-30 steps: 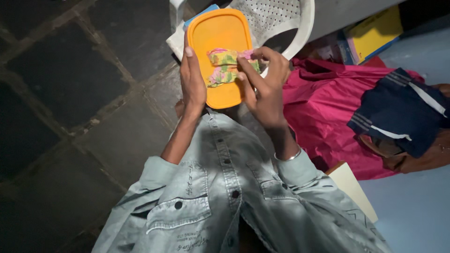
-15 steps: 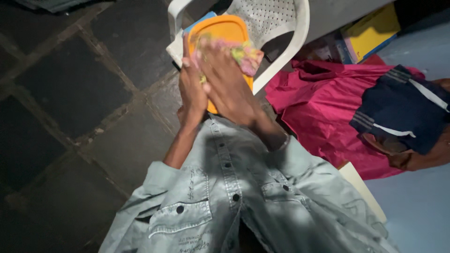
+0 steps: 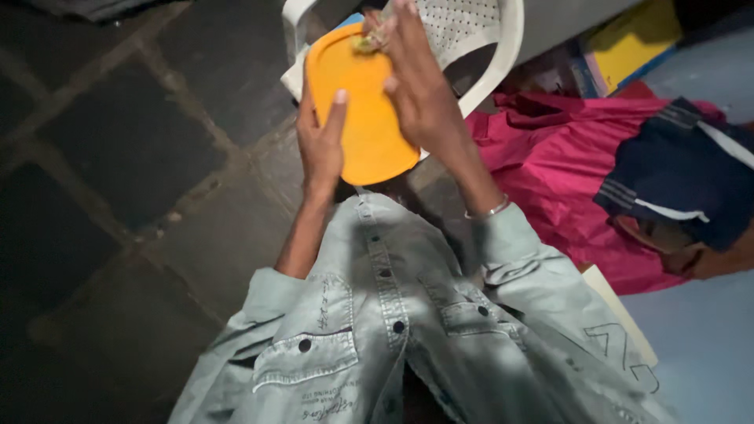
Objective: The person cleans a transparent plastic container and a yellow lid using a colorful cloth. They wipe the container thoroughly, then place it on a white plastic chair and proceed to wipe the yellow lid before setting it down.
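The floor (image 3: 118,157) is dark stone tile with pale, worn grout lines, dimly lit, and it fills the whole left side of the view with open room. At the top stands a white plastic chair (image 3: 479,39) with a perforated seat, its curved arm running just behind the hands. To the right the space is crowded: a magenta cloth (image 3: 550,173) lies spread out, a navy garment with white stripes (image 3: 683,180) sits on top of it, and a yellow book (image 3: 628,39) rests near the top right corner, with a pale blue surface (image 3: 699,338) below. The person wears a light denim shirt (image 3: 393,330), seen from above. In front of the chest, held in the air above the floor, is an orange plastic lid (image 3: 365,118), a rounded rectangle whose long axis runs from the chair down toward the person, tipped slightly leftward at the top, its flat face turned up toward the camera. The left hand (image 3: 320,149) grips the lid's left edge, thumb lying on the face and the fingers curled behind it. The right hand (image 3: 420,90), a metal bangle on its wrist, presses down over the lid's upper right part, its fingers closed on a small yellow-green cloth wad (image 3: 367,41) at the lid's top edge; only a scrap of the wad shows. The lid's lower edge sits just above the shirt collar.
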